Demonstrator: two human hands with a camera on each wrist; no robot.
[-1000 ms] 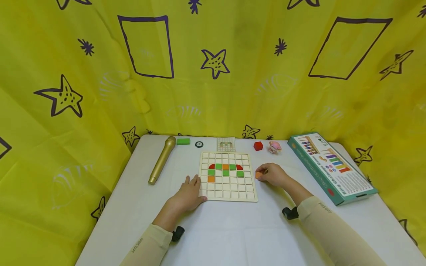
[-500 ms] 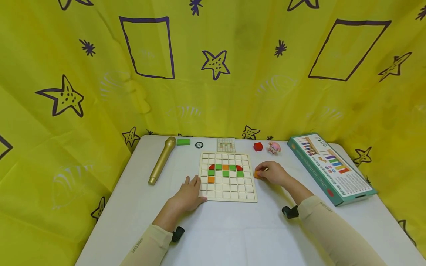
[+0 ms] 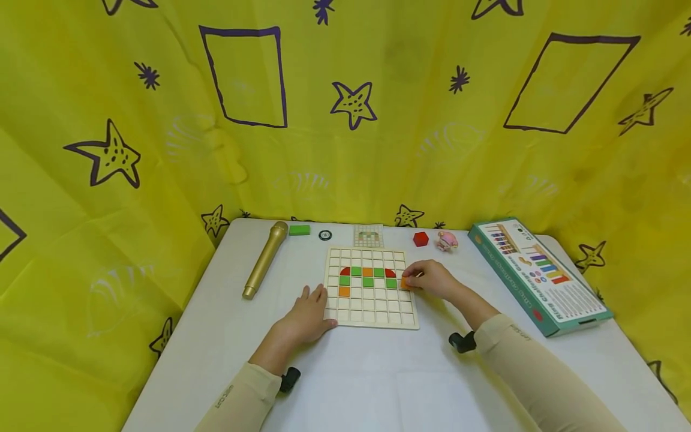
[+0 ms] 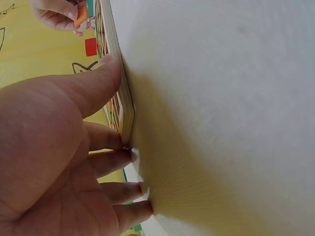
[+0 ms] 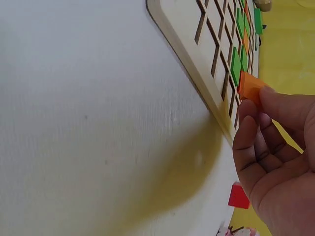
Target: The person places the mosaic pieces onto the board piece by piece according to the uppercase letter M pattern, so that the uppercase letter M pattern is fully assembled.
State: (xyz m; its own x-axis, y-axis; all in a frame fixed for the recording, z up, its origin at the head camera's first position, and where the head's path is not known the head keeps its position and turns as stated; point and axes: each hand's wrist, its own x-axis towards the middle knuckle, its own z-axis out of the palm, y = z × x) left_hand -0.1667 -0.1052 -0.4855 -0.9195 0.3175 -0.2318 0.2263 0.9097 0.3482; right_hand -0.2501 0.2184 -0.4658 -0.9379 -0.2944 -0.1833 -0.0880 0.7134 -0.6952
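My right hand (image 3: 434, 280) pinches an orange square tile (image 5: 251, 88) between thumb and fingertips, over the right edge of a pale wooden grid board (image 3: 372, 314). The other hand, my left (image 3: 305, 315), rests at the board's near left corner, its thumb against the front edge and its fingers loosely extended along the left side. In the grid sit several green tiles (image 3: 368, 282), two red rounded tiles (image 3: 390, 273) and two orange tiles (image 3: 344, 291). The held tile hangs tilted beside the rightmost green tile (image 5: 236, 66) in the right wrist view.
Behind the board lies a pattern card (image 3: 369, 236). To its left are a black-and-white disc (image 3: 325, 235), a green block (image 3: 299, 230) and a gold microphone (image 3: 266, 259). A red block (image 3: 421, 239), a pink figurine (image 3: 447, 241) and a game box (image 3: 540, 273) stand to the right.
My right hand has carried the orange tile leftward from the table beside the board to over the board's right edge. The left hand has stayed at the corner.
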